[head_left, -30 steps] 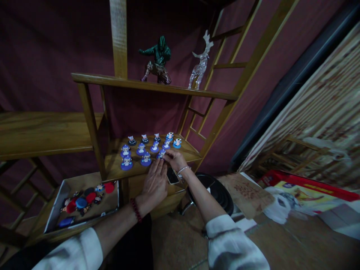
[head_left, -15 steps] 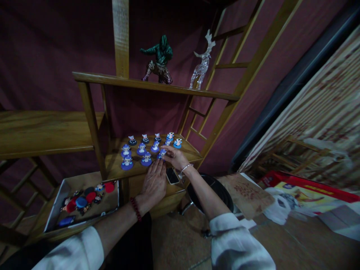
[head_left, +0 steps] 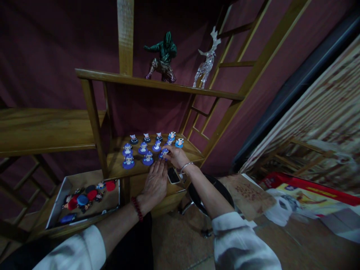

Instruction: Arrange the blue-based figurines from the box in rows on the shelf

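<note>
My right hand (head_left: 177,156) pinches a small purple figurine (head_left: 164,153) at the front of the wooden shelf (head_left: 114,165). Flat on the shelf's front edge lies my left hand (head_left: 156,182), fingers stretched out, their tips just below that figurine. To the left stand more purple figurines on round bases, among them one at the front corner (head_left: 128,161) and one beside it (head_left: 147,158). Behind them is a back row of dark-based figurines (head_left: 146,138), with light-blue ones (head_left: 179,142) at the right. A phone (head_left: 173,175) lies beside my left hand, below my right wrist.
An open box (head_left: 56,202) with several loose figurines stands lower left. Above, the upper shelf (head_left: 180,87) carries a green crouching statue (head_left: 165,56) and a clear deer (head_left: 206,65). A black round stool (head_left: 213,193), plastic bag (head_left: 278,210) and red carton (head_left: 315,195) are at the right.
The view has shifted slightly, so the shelf sits a little further right in the picture. My right hand stays at the same figurine, and my left hand rests in nearly the same place.
</note>
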Motion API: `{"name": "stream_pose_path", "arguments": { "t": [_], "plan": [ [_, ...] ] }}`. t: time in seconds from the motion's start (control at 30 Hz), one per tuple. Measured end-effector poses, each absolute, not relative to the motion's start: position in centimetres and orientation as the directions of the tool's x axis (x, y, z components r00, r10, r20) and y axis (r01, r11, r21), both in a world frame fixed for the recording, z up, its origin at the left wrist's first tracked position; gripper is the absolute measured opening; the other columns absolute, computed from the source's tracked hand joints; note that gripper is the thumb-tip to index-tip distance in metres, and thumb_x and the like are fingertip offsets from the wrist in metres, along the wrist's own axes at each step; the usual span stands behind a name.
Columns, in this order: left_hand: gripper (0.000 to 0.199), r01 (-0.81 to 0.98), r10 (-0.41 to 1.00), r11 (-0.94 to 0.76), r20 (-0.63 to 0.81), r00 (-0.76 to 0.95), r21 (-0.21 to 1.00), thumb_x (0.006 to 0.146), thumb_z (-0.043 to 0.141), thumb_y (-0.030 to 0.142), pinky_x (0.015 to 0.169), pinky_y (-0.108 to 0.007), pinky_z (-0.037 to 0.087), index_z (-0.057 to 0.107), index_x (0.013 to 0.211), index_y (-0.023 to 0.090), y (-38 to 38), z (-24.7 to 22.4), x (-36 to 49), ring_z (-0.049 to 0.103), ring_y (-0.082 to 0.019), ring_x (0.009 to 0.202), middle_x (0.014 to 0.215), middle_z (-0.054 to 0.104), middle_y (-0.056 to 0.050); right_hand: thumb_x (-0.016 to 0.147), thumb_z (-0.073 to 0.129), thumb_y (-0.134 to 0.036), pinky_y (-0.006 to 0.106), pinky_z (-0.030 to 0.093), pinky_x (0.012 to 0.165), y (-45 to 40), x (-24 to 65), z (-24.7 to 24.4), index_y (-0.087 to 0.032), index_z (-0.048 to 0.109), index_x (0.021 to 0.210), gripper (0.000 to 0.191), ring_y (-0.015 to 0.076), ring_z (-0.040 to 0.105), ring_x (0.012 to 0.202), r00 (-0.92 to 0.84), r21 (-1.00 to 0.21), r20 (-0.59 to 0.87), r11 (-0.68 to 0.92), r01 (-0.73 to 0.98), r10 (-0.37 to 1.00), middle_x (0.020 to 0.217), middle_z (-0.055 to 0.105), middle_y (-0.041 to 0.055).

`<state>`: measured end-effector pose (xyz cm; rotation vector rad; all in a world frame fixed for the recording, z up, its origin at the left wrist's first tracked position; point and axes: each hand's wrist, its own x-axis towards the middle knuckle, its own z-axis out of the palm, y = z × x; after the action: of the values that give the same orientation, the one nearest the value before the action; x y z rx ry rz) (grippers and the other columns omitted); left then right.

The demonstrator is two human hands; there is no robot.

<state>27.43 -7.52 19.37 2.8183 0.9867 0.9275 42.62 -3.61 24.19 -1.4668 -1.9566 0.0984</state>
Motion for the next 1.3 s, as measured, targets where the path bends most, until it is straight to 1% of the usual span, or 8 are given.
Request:
{"name": "stream_pose_path", "arguments": {
  "t": [0.13, 0.3, 0.43, 0.7, 0.87, 1.07, 1.2, 1.3],
  "plan": [
    [0.054, 0.575, 0.573, -0.798, 0.525, 0.630, 0.181, 0.071, 0.034, 0.007, 0.102, -0.045, 0.024, 0.036, 0.124, -0.002, -7.6, 19.6, 27.3, 0.021, -0.028, 0.128, 0.133, 0.033, -0.023, 0.069, 0.061, -0.014, 0.024, 0.043, 0.065, -3.5, 42.7, 24.3, -0.025, 0.062, 0.094, 0.027, 0.0131, 0.055, 0.067, -0.174, -0.378, 0.458, 0.368, 0.850, 0.872, 0.077, 0.062, 0.0003],
    [0.054, 0.581, 0.567, -0.798, 0.529, 0.631, 0.162, 0.071, 0.035, 0.007, 0.102, -0.045, 0.024, 0.036, 0.124, -0.002, -7.6, 19.5, 27.3, 0.021, -0.029, 0.128, 0.134, 0.033, -0.022, 0.068, 0.063, -0.019, 0.026, 0.042, 0.065, -3.1, 42.8, 24.5, -0.022, 0.064, 0.090, 0.022, 0.0167, 0.053, 0.071, -0.178, -0.282, 0.447, 0.327, 0.902, 0.877, 0.073, 0.060, 0.0028],
    [0.053, 0.574, 0.555, -0.804, 0.542, 0.631, 0.154, 0.072, 0.034, 0.006, 0.102, -0.046, 0.024, 0.036, 0.124, -0.001, -7.4, 19.2, 27.4, 0.022, -0.027, 0.128, 0.133, 0.035, -0.022, 0.068, 0.063, -0.017, 0.026, 0.042, 0.068, -3.1, 42.7, 24.6, -0.022, 0.063, 0.091, 0.024, 0.0163, 0.054, 0.073, -0.196, -0.268, 0.446, 0.340, 0.901, 0.873, 0.077, 0.060, 0.0036],
    [0.052, 0.605, 0.555, -0.790, 0.530, 0.641, 0.096, 0.072, 0.034, 0.006, 0.101, -0.045, 0.028, 0.037, 0.123, 0.000, -7.5, 19.4, 27.4, 0.026, -0.027, 0.126, 0.132, 0.037, -0.021, 0.069, 0.062, -0.017, 0.025, 0.042, 0.070, -3.4, 42.4, 24.8, -0.020, 0.062, 0.094, 0.024, 0.0152, 0.054, 0.075, -0.172, -0.253, 0.406, 0.291, 0.923, 0.897, 0.079, 0.060, 0.0040],
    [0.052, 0.609, 0.558, -0.788, 0.519, 0.647, 0.088, 0.073, 0.035, 0.009, 0.101, -0.044, 0.027, 0.037, 0.123, -0.002, -7.5, 19.4, 27.4, 0.026, -0.028, 0.126, 0.132, 0.036, -0.022, 0.070, 0.062, -0.020, 0.024, 0.042, 0.068, -3.3, 42.4, 24.8, -0.021, 0.062, 0.094, 0.024, 0.0145, 0.054, 0.072, -0.166, -0.229, 0.404, 0.275, 0.934, 0.899, 0.075, 0.059, 0.0028],
    [0.051, 0.599, 0.563, -0.794, 0.498, 0.659, 0.104, 0.073, 0.035, 0.010, 0.102, -0.044, 0.025, 0.038, 0.123, -0.002, -7.5, 19.6, 27.2, 0.024, -0.029, 0.127, 0.133, 0.034, -0.022, 0.070, 0.062, -0.017, 0.025, 0.043, 0.068, -3.3, 42.6, 24.3, -0.022, 0.061, 0.098, 0.029, 0.0140, 0.054, 0.072, -0.169, -0.285, 0.435, 0.313, 0.906, 0.885, 0.077, 0.060, 0.0017],
    [0.052, 0.588, 0.560, -0.800, 0.496, 0.664, 0.117, 0.073, 0.035, 0.010, 0.102, -0.044, 0.025, 0.037, 0.124, -0.002, -7.5, 19.7, 27.0, 0.023, -0.029, 0.127, 0.134, 0.034, -0.022, 0.070, 0.060, -0.014, 0.024, 0.045, 0.069, -3.3, 42.8, 23.6, -0.024, 0.056, 0.106, 0.037, 0.0121, 0.056, 0.070, -0.122, -0.420, 0.455, 0.333, 0.844, 0.882, 0.082, 0.061, 0.0002],
    [0.053, 0.574, 0.556, -0.808, 0.498, 0.666, 0.133, 0.072, 0.036, 0.009, 0.102, -0.045, 0.025, 0.038, 0.123, -0.002, -7.5, 19.8, 26.9, 0.023, -0.029, 0.127, 0.133, 0.034, -0.022, 0.070, 0.059, -0.016, 0.023, 0.047, 0.066, -3.5, 42.9, 23.0, -0.023, 0.052, 0.112, 0.043, 0.0106, 0.056, 0.066, -0.060, -0.513, 0.453, 0.315, 0.799, 0.890, 0.079, 0.061, -0.0011]
  ]
}}
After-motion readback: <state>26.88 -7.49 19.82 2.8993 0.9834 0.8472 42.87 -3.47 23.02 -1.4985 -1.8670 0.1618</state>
